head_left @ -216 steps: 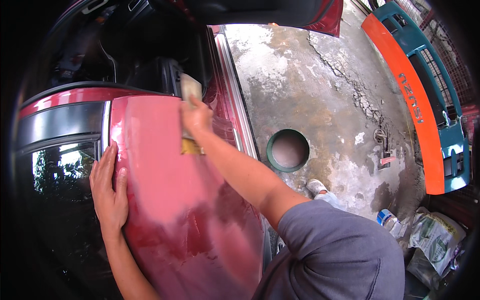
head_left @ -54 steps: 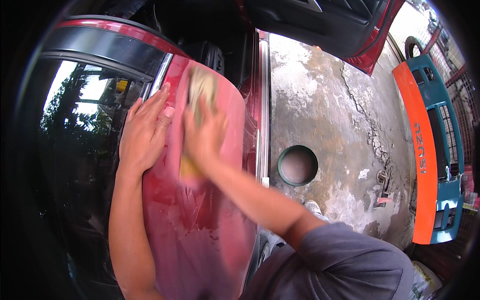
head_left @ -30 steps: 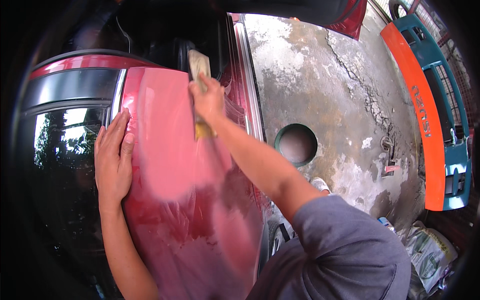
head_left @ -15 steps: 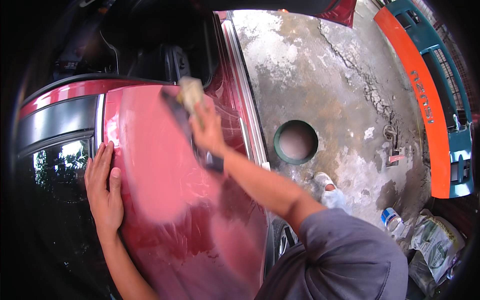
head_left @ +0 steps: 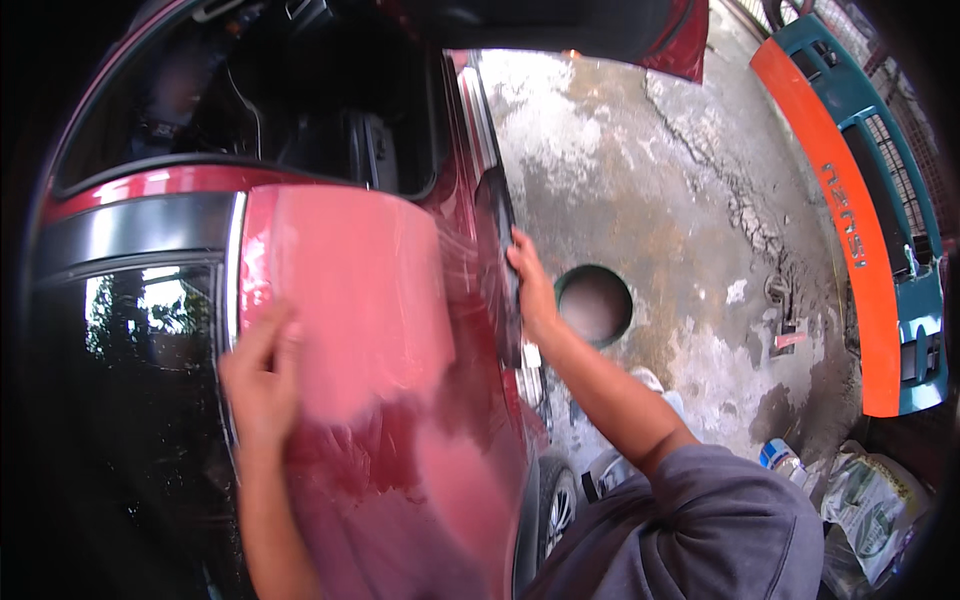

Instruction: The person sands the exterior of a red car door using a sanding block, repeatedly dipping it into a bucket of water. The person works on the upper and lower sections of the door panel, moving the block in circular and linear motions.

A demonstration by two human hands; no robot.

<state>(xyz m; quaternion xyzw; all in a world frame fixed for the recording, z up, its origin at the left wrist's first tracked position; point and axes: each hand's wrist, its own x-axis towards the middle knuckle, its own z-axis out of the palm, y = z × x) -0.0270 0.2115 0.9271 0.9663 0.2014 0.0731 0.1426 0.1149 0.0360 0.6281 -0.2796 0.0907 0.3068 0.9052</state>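
Note:
A red car body (head_left: 360,460) lies before me, with a dull pink, sanded-looking patch (head_left: 360,290) beside the dark side window (head_left: 130,400). My left hand (head_left: 265,375), slightly blurred, rests at the patch's left edge near the bright window trim, fingers loosely bent and apart. At the body's right edge my right hand (head_left: 533,285) grips a long dark strip (head_left: 497,250), shaped like a sanding board. Its fingers are partly hidden behind the strip. The pale block seen earlier in that hand does not show.
A green bucket (head_left: 622,325) of cloudy liquid stands on the wet, cracked concrete floor (head_left: 690,220). An orange-and-teal vehicle panel (head_left: 845,220) is at far right. A can (head_left: 780,458) and a plastic sack (head_left: 870,510) lie lower right. A raised red panel (head_left: 690,55) juts in above.
My right hand has moved right and down, off the pink patch to the body's edge, with the dark strip. My left hand has shifted lower and its fingers have bent. The view has shifted.

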